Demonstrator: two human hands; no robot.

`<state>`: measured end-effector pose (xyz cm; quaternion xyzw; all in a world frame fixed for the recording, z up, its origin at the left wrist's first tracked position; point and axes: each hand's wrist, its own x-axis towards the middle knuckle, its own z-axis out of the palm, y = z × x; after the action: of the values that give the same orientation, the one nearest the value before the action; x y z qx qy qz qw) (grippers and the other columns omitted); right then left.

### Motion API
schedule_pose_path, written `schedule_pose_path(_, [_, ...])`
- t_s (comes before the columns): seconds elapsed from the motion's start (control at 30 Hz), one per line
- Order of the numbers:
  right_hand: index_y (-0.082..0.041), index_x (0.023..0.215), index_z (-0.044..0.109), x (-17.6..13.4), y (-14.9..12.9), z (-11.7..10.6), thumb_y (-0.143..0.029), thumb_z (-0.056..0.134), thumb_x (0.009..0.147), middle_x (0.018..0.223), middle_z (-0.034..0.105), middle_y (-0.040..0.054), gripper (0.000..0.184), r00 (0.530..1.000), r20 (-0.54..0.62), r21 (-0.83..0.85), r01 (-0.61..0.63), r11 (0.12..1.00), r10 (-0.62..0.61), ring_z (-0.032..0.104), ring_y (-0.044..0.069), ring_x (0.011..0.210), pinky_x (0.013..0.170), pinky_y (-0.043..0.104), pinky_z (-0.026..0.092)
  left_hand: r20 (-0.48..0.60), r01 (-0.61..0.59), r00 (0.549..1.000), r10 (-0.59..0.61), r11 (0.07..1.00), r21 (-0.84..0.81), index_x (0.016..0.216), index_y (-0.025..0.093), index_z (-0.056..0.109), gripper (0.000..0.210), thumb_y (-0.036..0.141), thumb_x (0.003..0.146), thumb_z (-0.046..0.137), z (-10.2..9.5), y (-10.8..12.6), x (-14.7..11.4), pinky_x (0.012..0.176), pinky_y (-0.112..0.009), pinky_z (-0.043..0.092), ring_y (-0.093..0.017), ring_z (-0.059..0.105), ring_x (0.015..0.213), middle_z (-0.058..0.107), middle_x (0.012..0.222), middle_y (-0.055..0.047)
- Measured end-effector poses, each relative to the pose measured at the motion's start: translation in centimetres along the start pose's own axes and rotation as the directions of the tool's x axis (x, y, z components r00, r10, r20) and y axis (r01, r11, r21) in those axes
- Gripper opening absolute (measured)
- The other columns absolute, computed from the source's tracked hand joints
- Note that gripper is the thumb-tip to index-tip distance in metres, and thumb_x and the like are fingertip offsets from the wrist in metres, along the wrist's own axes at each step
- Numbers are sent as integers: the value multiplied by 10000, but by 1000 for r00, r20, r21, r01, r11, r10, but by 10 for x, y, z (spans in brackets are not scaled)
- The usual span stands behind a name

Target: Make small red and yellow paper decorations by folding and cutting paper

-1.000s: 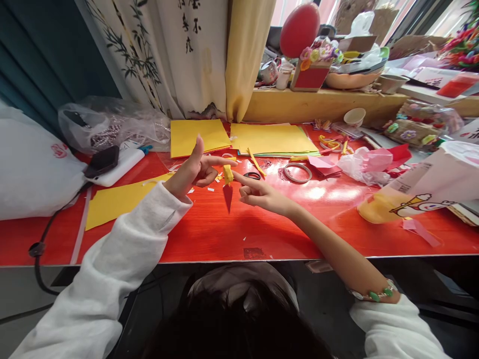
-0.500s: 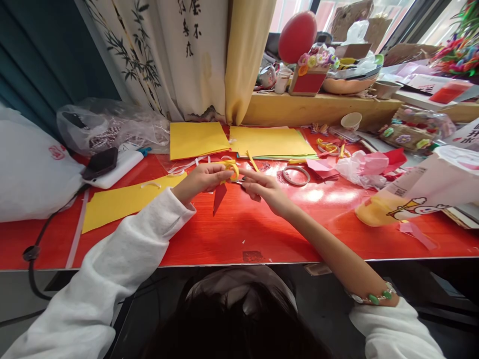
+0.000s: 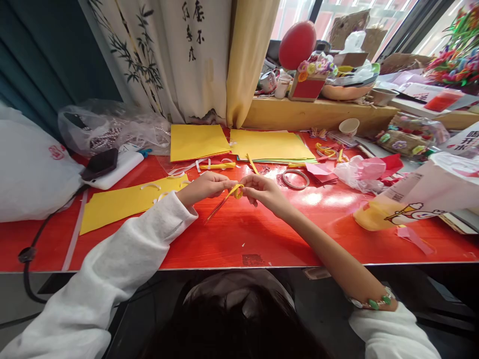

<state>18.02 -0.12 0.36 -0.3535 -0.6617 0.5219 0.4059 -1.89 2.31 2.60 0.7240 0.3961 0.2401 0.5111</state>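
Note:
Above the middle of the red table, a curled yellow-and-red paper strip (image 3: 237, 191) is pinched between my two hands. My left hand (image 3: 209, 188) is closed on its left side with thumb and fingers. From there a thin, straight part of the paper, seen nearly edge-on, slants down to the left. My right hand (image 3: 264, 193) has its fingertips closed at the curl's right edge; whether a small tool is hidden in its fingers cannot be made out. Behind the hands lie a narrow yellow strip (image 3: 252, 163) and a roll of tape (image 3: 295, 179).
Stacked yellow sheets (image 3: 200, 142) and a second stack (image 3: 269, 144) lie at the back. A yellow sheet (image 3: 112, 202) is at left beside a phone (image 3: 100, 164). On the right stand a drink cup (image 3: 406, 194) and crumpled pink paper (image 3: 361, 172).
The paper has turned in my hands, so its red tail now shows edge-on and slants left. A small tool with dark handles seen by my right hand no longer shows.

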Motion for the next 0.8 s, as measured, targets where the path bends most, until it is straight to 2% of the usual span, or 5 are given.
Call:
schedule_pose_path(0.1, [-148, 821, 556, 2, 4, 0, -230, 577, 768, 670, 566, -16, 100, 997, -56, 52, -44, 998, 47, 479, 63, 472, 410, 192, 388, -13, -3, 1000, 3, 1000, -5, 674, 127, 592, 435, 550, 777, 581, 0, 1, 0, 420, -224, 157, -52, 219, 423, 284, 458, 63])
schedule_pose_path(0.3, [-161, 751, 515, 11, 15, -11, -203, 592, 722, 590, 563, -34, 92, 962, -220, 380, -69, 922, 163, 457, 47, 428, 414, 173, 362, -127, -21, 992, 15, 998, -52, 817, 115, 614, 469, 560, 846, 471, 3, -9, 5, 441, -204, 247, -65, 307, 434, 343, 476, 56])
schedule_pose_path(0.4, [-143, 786, 556, 13, 18, -14, -247, 632, 727, 593, 578, -18, 142, 959, -149, 497, -138, 857, 241, 486, 47, 457, 420, 154, 363, -204, -162, 964, 170, 985, 57, 1052, 148, 559, 443, 502, 789, 604, 10, -18, 8, 525, -201, 359, -74, 436, 566, 522, 761, -8])
schedule_pose_path(0.5, [-136, 799, 567, 11, 18, -8, -258, 664, 716, 627, 604, -3, 177, 959, -53, 540, -206, 816, 277, 536, 51, 492, 445, 147, 395, -178, -296, 928, 328, 937, 185, 1227, 197, 455, 572, 439, 756, 671, 17, -24, 9, 651, -235, 439, -88, 491, 685, 522, 1070, -73])
schedule_pose_path(0.8, [-146, 777, 548, 1, 8, 13, -246, 643, 725, 534, 579, -23, 147, 959, 39, 390, -273, 879, 280, 575, 76, 461, 438, 155, 420, -82, -460, 849, 522, 805, 374, 1047, 179, 549, 383, 456, 793, 620, 26, -23, 6, 664, -243, 462, -93, 493, 683, 504, 1018, -60])
